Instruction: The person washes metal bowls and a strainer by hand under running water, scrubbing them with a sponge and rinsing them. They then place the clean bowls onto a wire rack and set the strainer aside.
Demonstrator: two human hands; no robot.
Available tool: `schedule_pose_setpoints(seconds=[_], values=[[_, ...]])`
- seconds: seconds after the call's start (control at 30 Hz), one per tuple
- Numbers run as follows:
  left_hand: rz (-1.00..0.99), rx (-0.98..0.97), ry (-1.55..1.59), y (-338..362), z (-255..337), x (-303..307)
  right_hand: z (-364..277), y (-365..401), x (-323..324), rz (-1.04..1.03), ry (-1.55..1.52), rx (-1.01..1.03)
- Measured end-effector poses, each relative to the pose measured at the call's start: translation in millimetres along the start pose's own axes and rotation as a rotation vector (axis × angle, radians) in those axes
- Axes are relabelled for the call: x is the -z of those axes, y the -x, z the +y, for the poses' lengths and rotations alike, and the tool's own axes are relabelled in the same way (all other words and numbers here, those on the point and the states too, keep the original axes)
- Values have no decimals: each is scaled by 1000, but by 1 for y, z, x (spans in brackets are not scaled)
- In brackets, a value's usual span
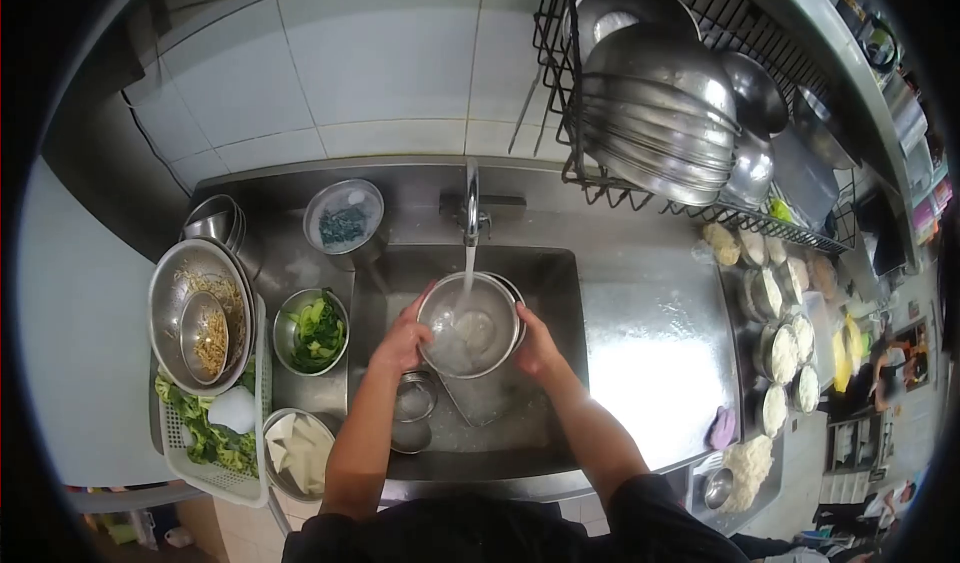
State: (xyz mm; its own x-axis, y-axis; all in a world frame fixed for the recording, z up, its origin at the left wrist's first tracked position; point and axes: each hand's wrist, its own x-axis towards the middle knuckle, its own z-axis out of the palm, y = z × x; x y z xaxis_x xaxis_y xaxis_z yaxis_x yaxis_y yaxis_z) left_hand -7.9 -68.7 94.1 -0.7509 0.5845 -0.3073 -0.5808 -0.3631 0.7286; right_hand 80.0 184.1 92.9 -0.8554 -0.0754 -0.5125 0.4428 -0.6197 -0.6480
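Water runs from the tap into a round metal bowl above the sink. My left hand grips the bowl's left rim, and my right hand grips its right side. The edge of a second metal bowl shows just behind the first, at the right. Small metal bowls lie in the sink below my left hand. To the left of the sink stands a metal bowl of green leafy vegetables.
A rack of stacked metal bowls hangs at the upper right. Left are a strainer, a white basket and a bowl of white slices. Several filled bowls line the right side. People stand at the far right.
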Motion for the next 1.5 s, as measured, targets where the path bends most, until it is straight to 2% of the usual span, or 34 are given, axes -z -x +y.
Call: schedule_pose_setpoints(seconds=[0.03, 0.07, 0.1, 0.13, 0.2, 0.23, 0.3, 0.33, 0.4, 0.43, 0.47, 0.53, 0.57, 0.63, 0.67, 0.73, 0.87, 0.93, 0.97, 1.03, 1.07, 1.1, 1.13, 1.17, 1.2, 1.23, 1.27, 1.33, 1.4, 1.47, 1.5], values=[[-36, -41, -73, -11, 4, 0, 19, -7, 9, -36, -164, -18], [14, -143, -315, -18, 8, -7, 32, -5, 6, -70, -328, -35], [35, -193, -438, -25, 10, -16, 47, 1, 4, -17, -400, -54], [63, -242, -561, -32, 11, -24, 71, -5, 15, -48, -428, -46], [34, -577, -1328, -44, 11, -38, 89, 15, 0, -28, -521, 7], [37, -581, -1333, -45, 19, -53, 89, 14, 0, -35, -522, 7], [78, -485, -1729, -38, 43, -86, 93, 10, 1, 104, -571, -9], [79, -488, -1737, -44, 52, -87, 93, 4, 4, 98, -575, -7], [9, -285, -1926, -60, 66, -83, 84, -11, 13, 78, -415, 4], [61, -377, -1879, -66, 64, -74, 76, -11, 12, 36, -365, 48], [61, -383, -1884, -72, 62, -60, 69, -10, 10, 32, -367, 53], [201, -624, -1453, -75, 58, -34, 64, -5, 3, -20, -527, 18], [198, -623, -1462, -68, 56, -28, 71, -5, 6, -24, -535, 19], [307, -448, -1258, -49, 43, -18, 85, -4, 10, 112, -520, 45], [308, -451, -1254, -42, 26, -21, 84, 0, 8, 112, -516, 46], [349, -398, -1299, -31, -9, -30, 79, 11, -4, 256, -97, 207], [392, -484, -1468, -29, -16, -40, 67, 26, 2, 286, 1, 210], [236, -373, -1596, -48, -9, -42, 67, 43, 4, 265, -82, 193], [206, -382, -1598, -49, -4, -52, 74, 41, 15, 284, -92, 211], [-4, -333, -1767, -56, 6, -86, 85, 38, 36, 139, -355, 71], [-5, -383, -1725, -56, 7, -94, 85, 42, 37, 166, -355, 81], [-117, -626, -1495, -65, 6, -89, 89, 44, 34, 203, -367, 86], [-88, -501, -1458, -73, 12, -86, 98, 32, 48, 97, -386, 79], [-27, -518, -1428, -84, 18, -76, 90, 35, 41, 107, -435, 84], [187, -635, -1417, -79, 21, -74, 82, 36, 32, 170, -377, 88], [328, -491, -1359, -72, 34, -82, 82, 33, 29, 208, -342, 109], [331, -478, -1382, -74, 36, -76, 83, 24, 25, 227, -293, 113], [219, -833, -1428, -70, 41, -34, 93, -6, 30, 279, -356, 66], [392, -860, -1148, -53, 27, 8, 91, -6, 17, 326, -356, 12], [812, -570, -985, -27, 12, 50, 86, 2, -9, 465, -365, -26], [828, -589, -802, -12, -4, 55, 85, 2, -16, 441, -324, -59]])
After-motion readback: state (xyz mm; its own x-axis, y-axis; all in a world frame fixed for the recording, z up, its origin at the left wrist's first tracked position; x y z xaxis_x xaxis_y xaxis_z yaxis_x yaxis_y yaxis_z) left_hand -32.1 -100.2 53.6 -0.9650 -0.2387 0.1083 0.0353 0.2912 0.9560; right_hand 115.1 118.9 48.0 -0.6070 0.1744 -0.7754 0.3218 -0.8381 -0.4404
